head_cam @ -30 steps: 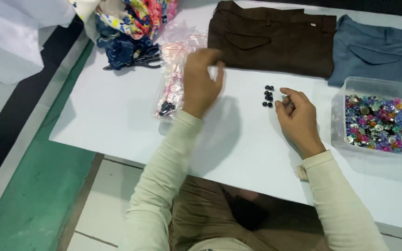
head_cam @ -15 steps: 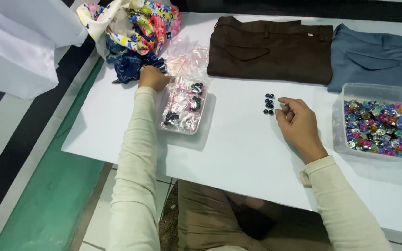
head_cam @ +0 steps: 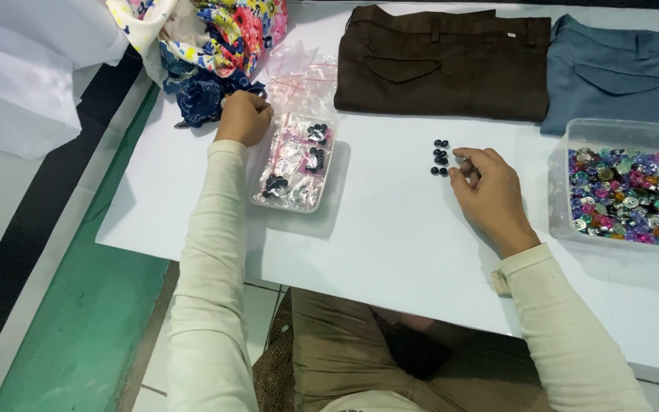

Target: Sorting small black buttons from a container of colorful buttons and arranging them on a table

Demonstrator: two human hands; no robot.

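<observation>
My left hand [head_cam: 243, 117] rests as a loose fist at the far left end of a clear plastic bag [head_cam: 297, 159] that holds small dark buttons, touching its edge. The bag lies flat on the white table [head_cam: 390, 244]. My right hand [head_cam: 487, 187] lies on the table with fingers curled, its fingertips next to a small cluster of loose dark buttons [head_cam: 440, 158]. Whether the right fingers pinch a button is not visible.
Folded brown trousers [head_cam: 444, 61] and blue-grey trousers [head_cam: 623, 76] lie at the back. A clear tub [head_cam: 625, 187] of colourful shiny buttons stands at the right. Patterned fabric [head_cam: 207, 46] is bunched at the back left, beside white cloth [head_cam: 17, 69]. The table's left edge drops to a green floor [head_cam: 78, 320].
My left hand reached left and pulled the bag of buttons down flat on the table, ending near the patterned fabric. My right hand stayed beside the loose dark buttons.
</observation>
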